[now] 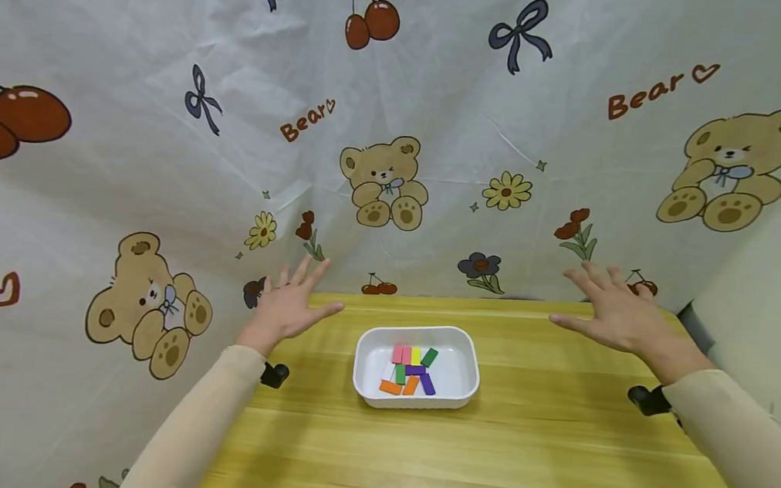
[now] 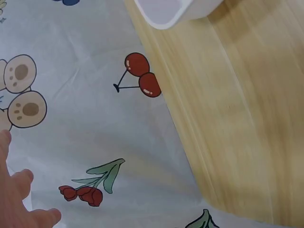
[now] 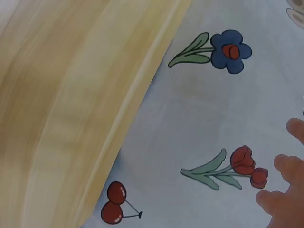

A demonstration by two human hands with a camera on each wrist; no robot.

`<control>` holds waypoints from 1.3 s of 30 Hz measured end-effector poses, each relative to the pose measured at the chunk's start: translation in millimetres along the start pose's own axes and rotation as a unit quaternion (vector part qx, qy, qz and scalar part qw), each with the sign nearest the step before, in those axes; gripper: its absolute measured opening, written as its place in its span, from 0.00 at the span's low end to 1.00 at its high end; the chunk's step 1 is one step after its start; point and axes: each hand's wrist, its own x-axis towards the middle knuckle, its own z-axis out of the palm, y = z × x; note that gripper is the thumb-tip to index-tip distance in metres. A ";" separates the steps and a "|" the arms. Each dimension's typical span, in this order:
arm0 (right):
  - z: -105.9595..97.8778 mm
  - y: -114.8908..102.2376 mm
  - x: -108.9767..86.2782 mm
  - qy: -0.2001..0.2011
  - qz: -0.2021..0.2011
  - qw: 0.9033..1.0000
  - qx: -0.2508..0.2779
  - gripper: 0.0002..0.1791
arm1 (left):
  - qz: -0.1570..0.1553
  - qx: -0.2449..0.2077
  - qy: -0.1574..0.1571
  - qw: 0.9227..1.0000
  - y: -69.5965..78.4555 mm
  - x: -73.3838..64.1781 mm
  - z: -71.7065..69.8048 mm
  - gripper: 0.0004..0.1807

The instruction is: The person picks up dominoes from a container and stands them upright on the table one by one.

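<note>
Head view: white tray (image 1: pixel 414 404) on the far part of a wooden table (image 1: pixel 520 441), with small blocks (image 1: pixel 415 370) in pink, yellow, green, purple and orange lying inside, visible only from here. Left hand (image 1: pixel 286 308) raised to the left of the tray, right hand (image 1: pixel 614 314) to the right and farther off; fingers (image 1: pixel 318 274) and thumbs spread wide on both, empty and apart from the tray. Left wrist view: one corner of the tray and a few fingertips (image 2: pixel 46 217) before patterned cloth (image 2: pixel 80 142). Right wrist view: table edge, printed blue flower (image 3: pixel 231 51) and cherries (image 3: pixel 114 203), fingertips at right.
</note>
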 end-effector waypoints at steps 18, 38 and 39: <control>29.3 -28.0 19.0 0.001 -0.038 0.999 0.020 0.53 | 0.000 -0.068 0.035 0.997 10.3 -6.0 23.2 0.50; 49.4 -53.4 31.0 -0.008 -0.085 0.994 0.075 0.50 | -0.053 -0.199 0.006 0.979 23.7 -13.8 81.3 0.42; 50.2 -54.5 31.4 -0.013 -0.083 0.993 0.077 0.50 | -0.054 -0.201 0.007 0.978 23.6 -14.1 82.9 0.42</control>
